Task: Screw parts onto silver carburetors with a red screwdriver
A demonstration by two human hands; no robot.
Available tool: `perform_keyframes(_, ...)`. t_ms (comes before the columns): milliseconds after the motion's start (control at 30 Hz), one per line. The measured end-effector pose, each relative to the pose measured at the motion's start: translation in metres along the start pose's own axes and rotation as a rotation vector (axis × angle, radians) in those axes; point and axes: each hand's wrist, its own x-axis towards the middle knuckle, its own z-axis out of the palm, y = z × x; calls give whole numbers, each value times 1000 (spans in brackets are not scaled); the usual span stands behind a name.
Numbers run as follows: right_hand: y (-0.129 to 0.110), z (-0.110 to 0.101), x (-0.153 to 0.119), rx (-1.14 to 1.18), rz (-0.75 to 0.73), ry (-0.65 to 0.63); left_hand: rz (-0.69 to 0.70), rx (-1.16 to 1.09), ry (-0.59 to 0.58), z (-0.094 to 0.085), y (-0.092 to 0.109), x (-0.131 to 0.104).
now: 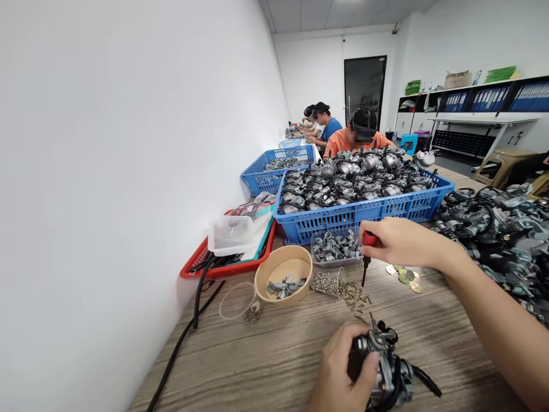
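My left hand (345, 366) is closed around a carburetor (384, 366) near the front of the table, its black hose sticking out to the right. In my right hand (397, 243) is a screwdriver (369, 243) with a red handle, held upright with its dark shaft pointing down. The tip is over small brass screws (352, 294), which spill from a clear tipped cup (328, 282). Whether a screw sits on the tip is too small to tell. Several round metal discs (407, 276) lie beneath my right wrist.
A blue crate (343, 220) heaped with carburetors stands behind, and more carburetors (506, 234) pile up at right. A clear tray of metal parts (337, 249), a round tan bowl (291, 258) and a red tray (231, 266) sit nearby. People work farther along the table.
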Motion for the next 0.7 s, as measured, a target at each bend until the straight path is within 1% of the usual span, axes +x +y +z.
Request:
perform_keyframes(167, 2, 4, 3, -19, 11, 0, 1, -8, -25, -1, 0, 0)
perform_keyframes(367, 6, 0, 2, -42, 23, 24, -79, 13, -64, 0, -4, -4)
perform_keyframes(533, 3, -14, -9, 19, -9, 94, -187, -25, -127, 0, -4, -5)
perform_keyframes(700, -3, -35, -33, 171, -75, 251, -208, -97, -135, -1, -1, -4)
